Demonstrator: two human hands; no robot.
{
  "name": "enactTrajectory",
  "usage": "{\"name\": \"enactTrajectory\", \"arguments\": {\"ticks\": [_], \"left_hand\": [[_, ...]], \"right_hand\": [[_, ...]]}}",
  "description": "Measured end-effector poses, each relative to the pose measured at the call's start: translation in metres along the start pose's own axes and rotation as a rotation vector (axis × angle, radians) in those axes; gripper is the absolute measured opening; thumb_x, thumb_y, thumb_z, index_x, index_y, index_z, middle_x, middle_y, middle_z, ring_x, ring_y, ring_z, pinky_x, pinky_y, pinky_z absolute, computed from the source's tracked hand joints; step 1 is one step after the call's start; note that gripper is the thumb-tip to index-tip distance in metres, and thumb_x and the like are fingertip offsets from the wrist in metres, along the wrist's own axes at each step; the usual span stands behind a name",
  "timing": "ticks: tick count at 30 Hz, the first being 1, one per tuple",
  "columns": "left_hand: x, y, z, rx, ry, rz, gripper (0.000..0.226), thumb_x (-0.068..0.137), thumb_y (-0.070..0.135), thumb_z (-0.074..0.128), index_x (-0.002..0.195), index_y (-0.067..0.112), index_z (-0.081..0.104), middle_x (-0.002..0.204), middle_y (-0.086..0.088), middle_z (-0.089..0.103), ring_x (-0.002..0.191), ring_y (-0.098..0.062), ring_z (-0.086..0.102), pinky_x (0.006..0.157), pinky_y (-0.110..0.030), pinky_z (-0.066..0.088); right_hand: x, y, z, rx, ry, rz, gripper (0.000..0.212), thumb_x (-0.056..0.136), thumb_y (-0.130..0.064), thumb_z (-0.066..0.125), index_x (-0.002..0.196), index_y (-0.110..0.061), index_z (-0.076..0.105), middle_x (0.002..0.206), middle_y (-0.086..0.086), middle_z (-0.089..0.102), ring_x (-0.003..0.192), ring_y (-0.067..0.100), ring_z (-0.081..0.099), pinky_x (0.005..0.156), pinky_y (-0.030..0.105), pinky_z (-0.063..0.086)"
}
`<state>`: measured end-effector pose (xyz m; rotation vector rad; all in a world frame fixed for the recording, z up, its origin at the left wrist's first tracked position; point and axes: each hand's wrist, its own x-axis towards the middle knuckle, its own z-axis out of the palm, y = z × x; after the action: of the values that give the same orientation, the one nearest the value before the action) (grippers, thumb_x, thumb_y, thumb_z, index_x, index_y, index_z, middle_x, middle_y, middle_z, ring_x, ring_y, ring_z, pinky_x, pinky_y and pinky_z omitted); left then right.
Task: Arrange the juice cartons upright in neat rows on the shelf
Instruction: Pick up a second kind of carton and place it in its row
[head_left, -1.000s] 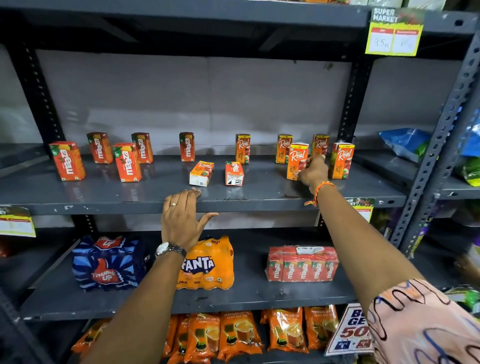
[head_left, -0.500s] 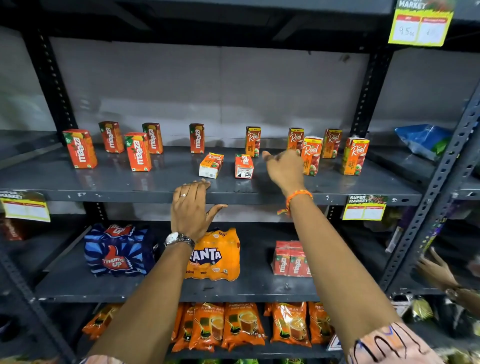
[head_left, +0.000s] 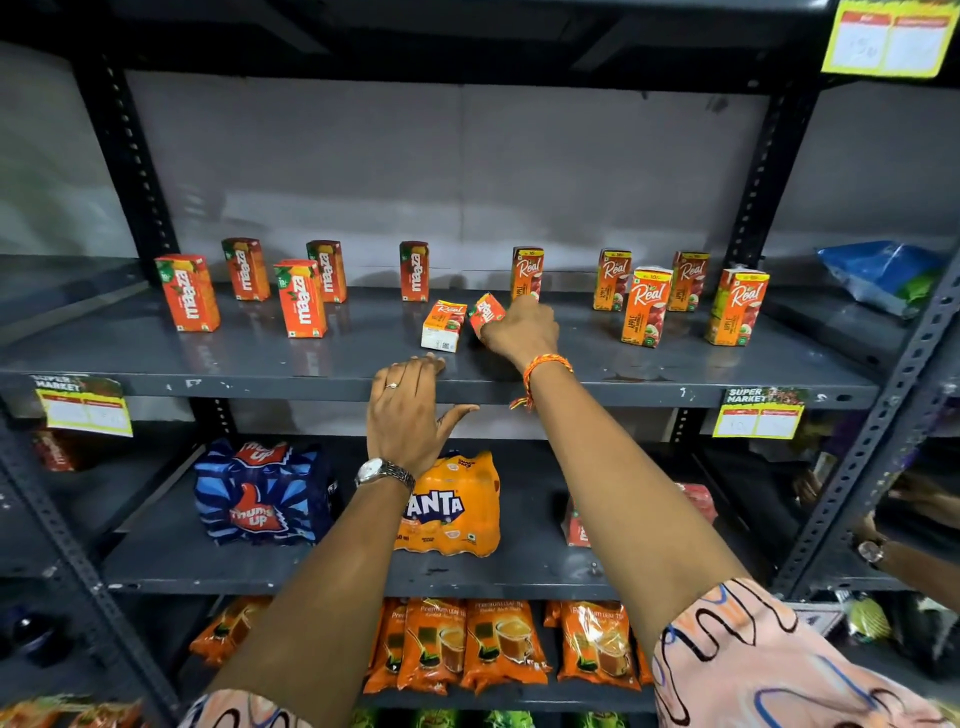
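On the grey metal shelf (head_left: 311, 364) stand several upright Maaza cartons (head_left: 300, 299) at the left and several upright Real cartons (head_left: 645, 306) at the right. Two small cartons lie near the middle: a Real carton on its side (head_left: 442, 326) and a red carton (head_left: 485, 312), tilted up off the shelf. My right hand (head_left: 519, 330) is closed around that red carton. My left hand (head_left: 408, 410) rests flat on the shelf's front edge, fingers apart, holding nothing.
The shelf below holds a blue Thums Up pack (head_left: 260, 493), an orange Fanta pack (head_left: 452, 506) and a red pack (head_left: 579, 525). Orange tea pouches (head_left: 498, 644) fill the bottom shelf. Price tags (head_left: 758, 415) hang from the edge. Another person's hand (head_left: 878, 545) shows at the right.
My right hand moved left from the standing Real cartons to the fallen red carton and took hold of it, tilting it up. My left hand stayed on the shelf edge.
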<state>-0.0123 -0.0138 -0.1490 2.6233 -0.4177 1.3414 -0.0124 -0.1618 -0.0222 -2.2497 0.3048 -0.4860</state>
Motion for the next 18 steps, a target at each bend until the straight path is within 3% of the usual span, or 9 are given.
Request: {"name": "enactTrajectory", "arguments": {"ticks": [3, 5, 7, 11, 13, 15, 18], "left_hand": [[-0.001, 0.004, 0.000, -0.003, 0.005, 0.007, 0.071, 0.088, 0.074, 0.038, 0.119, 0.014, 0.060, 0.113, -0.004, 0.067, 0.106, -0.025, 0.061, 0.098, -0.041, 0.041], [-0.001, 0.006, 0.000, 0.005, 0.004, 0.011, 0.071, 0.088, 0.074, 0.038, 0.119, 0.015, 0.059, 0.113, -0.004, 0.066, 0.105, -0.025, 0.061, 0.098, -0.041, 0.041], [-0.002, 0.007, 0.000, 0.008, 0.002, 0.013, 0.070, 0.088, 0.074, 0.040, 0.119, 0.014, 0.059, 0.112, -0.003, 0.066, 0.105, -0.025, 0.062, 0.098, -0.041, 0.041], [-0.003, 0.005, 0.002, 0.025, 0.015, 0.018, 0.069, 0.088, 0.072, 0.043, 0.120, 0.014, 0.059, 0.112, -0.004, 0.067, 0.105, -0.025, 0.062, 0.098, -0.041, 0.041], [-0.003, 0.006, 0.003, 0.025, 0.020, 0.017, 0.069, 0.087, 0.072, 0.044, 0.120, 0.014, 0.059, 0.113, -0.004, 0.067, 0.105, -0.025, 0.062, 0.098, -0.041, 0.040], [-0.003, 0.006, 0.004, 0.030, 0.020, 0.013, 0.068, 0.087, 0.072, 0.046, 0.120, 0.014, 0.059, 0.113, -0.004, 0.067, 0.105, -0.025, 0.063, 0.098, -0.042, 0.041], [-0.004, 0.007, 0.005, 0.035, 0.017, 0.007, 0.069, 0.087, 0.072, 0.045, 0.120, 0.014, 0.059, 0.113, -0.005, 0.067, 0.105, -0.026, 0.063, 0.098, -0.042, 0.040]], "right_hand": [[0.005, 0.003, -0.005, 0.121, 0.004, 0.076, 0.032, 0.079, -0.024, 0.063, 0.100, -0.001, 0.068, 0.107, 0.020, 0.071, 0.100, 0.038, 0.069, 0.090, 0.043, 0.058], [0.012, 0.012, -0.010, 0.240, 0.021, 0.128, 0.033, 0.074, -0.025, 0.055, 0.095, -0.003, 0.068, 0.099, 0.017, 0.073, 0.088, 0.037, 0.072, 0.084, 0.046, 0.060], [0.013, 0.018, -0.016, 0.371, 0.034, 0.155, 0.020, 0.078, -0.022, 0.056, 0.085, -0.005, 0.065, 0.089, 0.013, 0.071, 0.076, 0.033, 0.073, 0.077, 0.048, 0.062], [0.006, 0.021, -0.029, 0.662, 0.040, 0.210, 0.019, 0.090, -0.012, 0.059, 0.072, -0.012, 0.054, 0.092, 0.014, 0.070, 0.076, 0.028, 0.071, 0.077, 0.044, 0.062], [0.000, 0.022, -0.035, 0.811, 0.016, 0.189, 0.017, 0.095, -0.011, 0.058, 0.078, -0.011, 0.055, 0.089, 0.008, 0.067, 0.080, 0.021, 0.067, 0.076, 0.038, 0.059], [-0.009, 0.021, -0.043, 0.930, -0.019, 0.130, 0.010, 0.097, -0.011, 0.056, 0.099, -0.003, 0.063, 0.097, 0.006, 0.066, 0.092, 0.019, 0.065, 0.073, 0.028, 0.056], [-0.024, 0.021, -0.056, 1.005, -0.026, 0.027, 0.033, 0.099, -0.008, 0.052, 0.129, 0.004, 0.057, 0.113, 0.008, 0.065, 0.105, 0.021, 0.065, 0.079, 0.024, 0.056]]}}
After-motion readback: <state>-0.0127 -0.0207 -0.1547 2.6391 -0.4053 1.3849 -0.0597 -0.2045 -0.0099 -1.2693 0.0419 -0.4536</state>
